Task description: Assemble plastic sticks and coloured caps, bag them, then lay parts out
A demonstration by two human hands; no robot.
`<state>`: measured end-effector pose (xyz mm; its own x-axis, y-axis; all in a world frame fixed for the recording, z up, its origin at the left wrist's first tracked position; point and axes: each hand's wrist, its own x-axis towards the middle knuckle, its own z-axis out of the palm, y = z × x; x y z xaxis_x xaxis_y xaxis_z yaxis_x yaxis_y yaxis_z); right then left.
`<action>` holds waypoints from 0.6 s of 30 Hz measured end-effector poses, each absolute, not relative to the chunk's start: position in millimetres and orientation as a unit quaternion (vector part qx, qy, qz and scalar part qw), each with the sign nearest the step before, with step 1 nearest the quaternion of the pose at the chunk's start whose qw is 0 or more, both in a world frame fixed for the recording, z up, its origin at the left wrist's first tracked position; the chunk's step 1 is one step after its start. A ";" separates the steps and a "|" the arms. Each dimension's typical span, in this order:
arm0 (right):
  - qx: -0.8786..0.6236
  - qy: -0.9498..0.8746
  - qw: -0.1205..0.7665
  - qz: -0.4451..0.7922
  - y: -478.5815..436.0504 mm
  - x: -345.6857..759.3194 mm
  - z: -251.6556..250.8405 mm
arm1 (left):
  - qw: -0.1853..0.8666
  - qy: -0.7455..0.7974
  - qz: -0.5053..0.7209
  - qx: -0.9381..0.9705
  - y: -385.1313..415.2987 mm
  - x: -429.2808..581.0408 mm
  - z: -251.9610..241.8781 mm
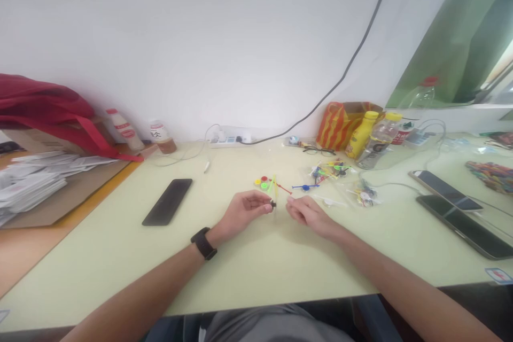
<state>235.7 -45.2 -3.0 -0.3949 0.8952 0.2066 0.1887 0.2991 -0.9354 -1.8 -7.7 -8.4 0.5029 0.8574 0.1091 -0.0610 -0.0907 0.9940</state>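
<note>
My left hand (249, 210), a dark watch on its wrist, pinches a small black plastic piece (273, 204) between thumb and fingertips. Just to the right, my right hand (308, 215) is closed with thumb against forefinger; whatever it may hold is too small to tell. Right behind the black piece are a yellow stick (275, 184) and a light green one. Small round pieces in red (264, 178), green (264, 186) and yellow lie beyond my left hand. A red stick (284, 188) and a blue piece with thin arms (305, 187) lie beyond my right hand.
A pile of coloured plastic parts (331, 171) and a clear bag of parts (364, 193) lie right of centre. Phones (167, 202) flank both arms. Bottles (377, 141), a striped bag (334, 123), glasses and a power strip (228, 139) line the wall; papers (38, 184) lie left.
</note>
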 end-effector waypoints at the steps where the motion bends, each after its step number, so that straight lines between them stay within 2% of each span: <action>1: -0.383 -0.703 0.391 0.454 -44.1 236.3 -2.2 | 0.596 0.316 0.387 0.628 -7.7 -1.5 -8.3; 8: -0.373 -0.655 0.462 0.468 -45.6 228.1 1.9 | 0.578 0.320 0.385 0.645 -7.2 -2.8 -10.5; 18: -0.374 -0.667 0.442 0.469 -44.2 224.3 -4.8 | 0.591 0.308 0.372 0.646 -8.9 -1.3 -8.9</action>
<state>224.3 -44.2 -4.8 -0.3292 0.9133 0.2398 0.0842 0.2813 -0.9559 -1.3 -8.9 -8.9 0.5345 0.8371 0.1164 -0.0419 -0.1112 0.9929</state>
